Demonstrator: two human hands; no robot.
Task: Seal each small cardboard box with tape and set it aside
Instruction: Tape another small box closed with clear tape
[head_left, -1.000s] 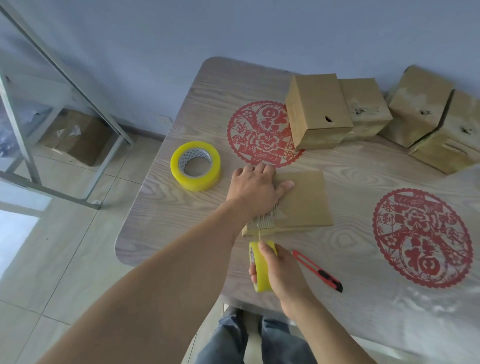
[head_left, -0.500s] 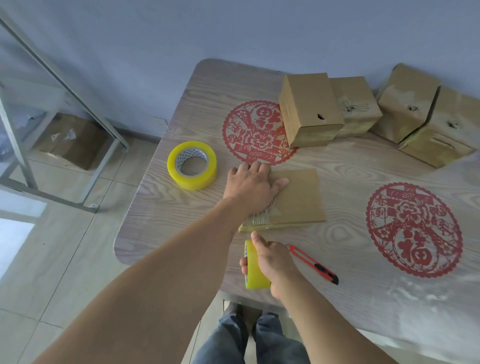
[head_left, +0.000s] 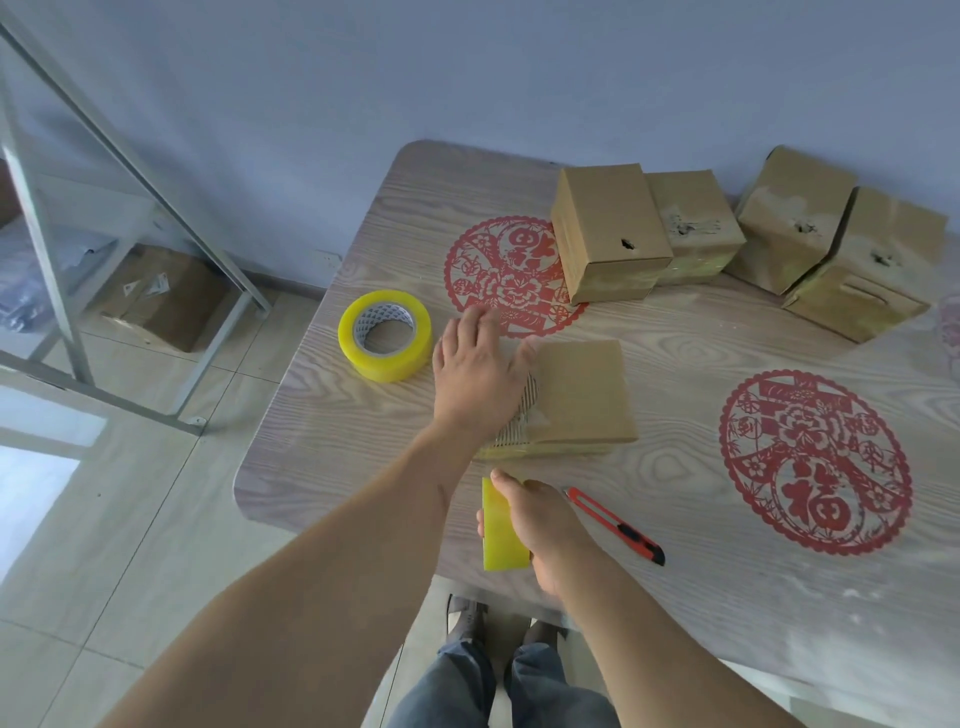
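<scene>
A small brown cardboard box (head_left: 584, 395) lies low on the wooden table (head_left: 675, 597), near its front edge. My left hand (head_left: 475, 374) lies flat with straight fingers on the box's left part. A strip of clear tape runs over the box's near left corner, under my wrist. My right hand (head_left: 540, 525) grips a yellow tape roll (head_left: 501, 530) just in front of the box. A second, larger yellow tape roll (head_left: 385, 335) lies flat on the table to the left of my left hand.
A red utility knife (head_left: 615, 525) lies right of my right hand. Several cardboard boxes (head_left: 610, 234) stand along the back edge by the wall. Two red paper-cut decorations (head_left: 815, 460) lie on the table. A metal frame and a box are on the floor at left.
My left hand has slid toward the far left of the box, fingers now reaching past its edge. My right hand with the tape roll has stayed just in front of the box.
</scene>
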